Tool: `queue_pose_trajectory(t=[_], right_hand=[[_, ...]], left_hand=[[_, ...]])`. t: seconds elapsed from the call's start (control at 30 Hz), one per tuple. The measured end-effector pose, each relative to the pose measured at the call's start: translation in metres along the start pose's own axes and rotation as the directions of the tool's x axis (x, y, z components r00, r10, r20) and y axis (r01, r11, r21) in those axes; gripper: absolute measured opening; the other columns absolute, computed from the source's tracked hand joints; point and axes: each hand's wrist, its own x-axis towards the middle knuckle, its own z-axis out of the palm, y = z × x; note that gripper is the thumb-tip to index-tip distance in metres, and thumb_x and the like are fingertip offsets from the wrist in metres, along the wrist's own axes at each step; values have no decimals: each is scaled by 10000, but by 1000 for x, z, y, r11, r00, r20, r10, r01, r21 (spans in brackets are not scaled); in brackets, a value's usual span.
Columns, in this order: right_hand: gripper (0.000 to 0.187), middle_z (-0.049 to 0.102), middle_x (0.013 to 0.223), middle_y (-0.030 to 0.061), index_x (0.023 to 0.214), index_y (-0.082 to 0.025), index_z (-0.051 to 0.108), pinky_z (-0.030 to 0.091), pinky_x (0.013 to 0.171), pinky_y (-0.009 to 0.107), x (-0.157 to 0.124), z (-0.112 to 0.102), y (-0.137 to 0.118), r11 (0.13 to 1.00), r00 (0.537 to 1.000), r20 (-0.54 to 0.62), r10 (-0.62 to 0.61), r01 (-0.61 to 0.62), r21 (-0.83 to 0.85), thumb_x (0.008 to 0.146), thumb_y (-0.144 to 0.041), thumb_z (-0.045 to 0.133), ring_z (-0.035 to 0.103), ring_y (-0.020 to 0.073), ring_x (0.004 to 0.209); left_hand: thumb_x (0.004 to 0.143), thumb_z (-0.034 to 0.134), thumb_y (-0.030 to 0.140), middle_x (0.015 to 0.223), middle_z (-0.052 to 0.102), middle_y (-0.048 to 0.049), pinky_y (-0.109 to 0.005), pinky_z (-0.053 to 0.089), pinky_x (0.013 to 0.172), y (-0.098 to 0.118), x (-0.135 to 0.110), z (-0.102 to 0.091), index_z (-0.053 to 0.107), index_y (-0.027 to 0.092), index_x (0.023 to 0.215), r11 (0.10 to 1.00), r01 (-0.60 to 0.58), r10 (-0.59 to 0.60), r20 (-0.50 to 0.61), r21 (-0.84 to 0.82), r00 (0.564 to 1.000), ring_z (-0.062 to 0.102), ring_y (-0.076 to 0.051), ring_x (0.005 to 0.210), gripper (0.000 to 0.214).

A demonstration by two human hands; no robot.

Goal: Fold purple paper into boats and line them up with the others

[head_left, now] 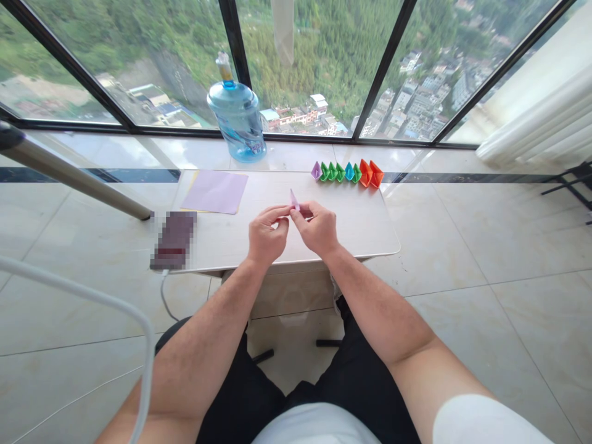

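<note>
Above the front part of a small white table (pixel 213 246), both hands meet at a small folded piece of pink-purple paper (pixel 295 200). My left hand (pixel 269 233) pinches its lower left side with the fingertips. My right hand (pixel 317 228) grips it from the right between thumb and fingers. The paper's pointed tip sticks up; its lower part is hidden by the fingers. Beyond my right hand, a row of folded paper boats (pixel 340 172) in purple, green, blue and orange stands along the table's back edge.
Flat purple sheets (pixel 216 192) lie at the table's back left, a yellow edge showing beneath. A pixelated dark object (pixel 176 239) with a cable is at the left corner. A blue water jug (pixel 238 120) stands by the window. A white tube (pixel 92 290) curves across the left foreground.
</note>
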Motion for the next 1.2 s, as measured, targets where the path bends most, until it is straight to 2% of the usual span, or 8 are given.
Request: queue_pose_trajectory(t=[0.13,0.2,0.3,0.37,0.53,0.67,0.87,1.2], right_hand=[[127,726,672,22,791,-184,688,582,604,289,8,-1,4,935,962,53,269,-273,227,815,-307,668,706,180,646],[106,727,655,25,783,-176,670,589,566,275,12,-3,6,863,928,140,346,-373,340,784,-282,679,714,178,630],[104,734,657,32,764,-166,666,595,554,255,16,-8,6,817,899,252,359,-433,381,747,-263,700,723,170,629],[114,735,656,35,751,-160,671,587,542,244,17,-11,7,819,889,306,340,-440,367,735,-266,710,719,166,617],[157,705,596,18,741,-160,679,544,518,228,16,-16,9,854,885,382,264,-399,334,737,-308,729,663,137,536],[265,652,540,-3,670,-172,640,472,474,209,14,-15,8,896,907,363,213,-330,298,746,-399,754,596,111,495],[392,666,557,7,747,-167,710,504,483,239,16,-16,9,876,891,405,204,-351,331,718,-549,795,610,127,498],[299,737,682,2,944,-197,805,591,603,302,19,-25,15,812,891,428,152,-360,459,712,-386,806,668,138,603]], left_hand=[[741,721,284,1084,744,-90,-294,563,771,-7,11,-2,750,182,1064,987,148,-154,-109,-62,982,695,-203,952,340],[703,763,337,1013,748,-92,-285,552,695,-10,15,-4,713,160,1129,940,264,-276,-30,-217,961,702,-198,863,465],[699,756,354,759,712,-50,-267,516,607,-9,19,-7,725,129,910,871,374,-354,118,-320,928,667,-165,686,310],[688,750,322,674,675,-24,-253,489,573,-6,19,-9,698,138,777,874,366,-344,124,-320,931,636,-145,630,211],[679,737,264,610,657,0,-243,446,542,1,18,-11,678,155,762,887,348,-300,193,-303,934,579,-122,569,149],[654,755,239,572,632,4,-237,422,535,2,16,-10,625,159,657,873,384,-321,239,-299,916,553,-109,545,153],[653,795,277,565,648,-5,-242,433,529,-3,17,-12,710,156,754,825,414,-328,270,-385,905,567,-116,533,179],[619,798,242,632,714,-46,-266,496,553,-1,19,-15,759,148,800,734,465,-356,303,-495,884,639,-143,558,208]])
